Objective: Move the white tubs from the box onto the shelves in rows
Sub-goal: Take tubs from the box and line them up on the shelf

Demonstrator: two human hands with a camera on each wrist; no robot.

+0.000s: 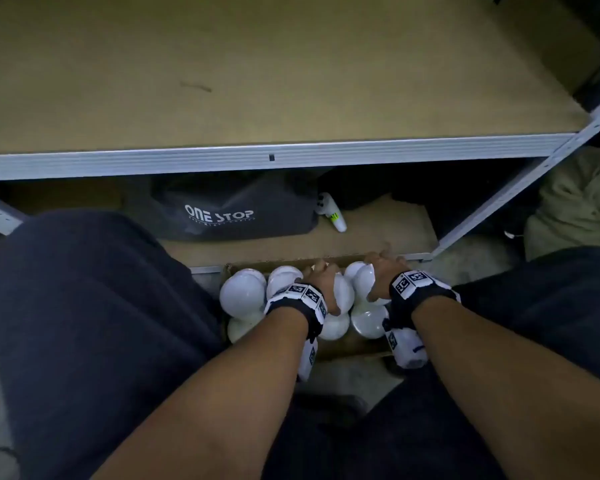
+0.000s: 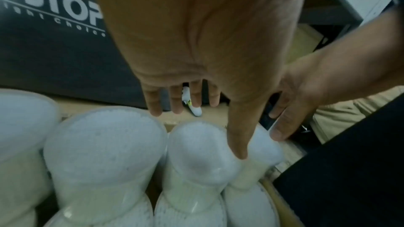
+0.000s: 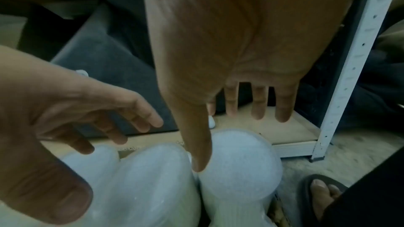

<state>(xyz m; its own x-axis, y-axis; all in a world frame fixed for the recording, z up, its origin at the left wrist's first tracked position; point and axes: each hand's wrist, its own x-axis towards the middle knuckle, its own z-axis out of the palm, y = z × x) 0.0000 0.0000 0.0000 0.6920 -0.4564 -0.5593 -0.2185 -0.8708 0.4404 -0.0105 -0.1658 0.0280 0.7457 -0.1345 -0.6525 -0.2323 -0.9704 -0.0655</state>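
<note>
Between the person's knees, a brown cardboard box (image 1: 357, 348) on the floor holds round white plastic tubs (image 1: 243, 292) packed side by side. The left hand (image 1: 321, 275) hangs spread wide over the middle tubs, thumb touching one. At 3 o'clock from it, the right hand (image 1: 385, 265) is likewise spread, its thumb between two tubs. Beyond, at 12 o'clock, a dark "ONE STOP" bag (image 1: 232, 209) and a small white bottle (image 1: 333, 213) lie on the bottom shelf (image 1: 388, 220); above is a bare brown shelf board (image 1: 257, 64).

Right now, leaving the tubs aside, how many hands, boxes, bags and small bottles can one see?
Hands: 2 (left hand, right hand)
Cardboard box: 1
Dark bag: 1
Small white bottle: 1
Total: 5
</note>
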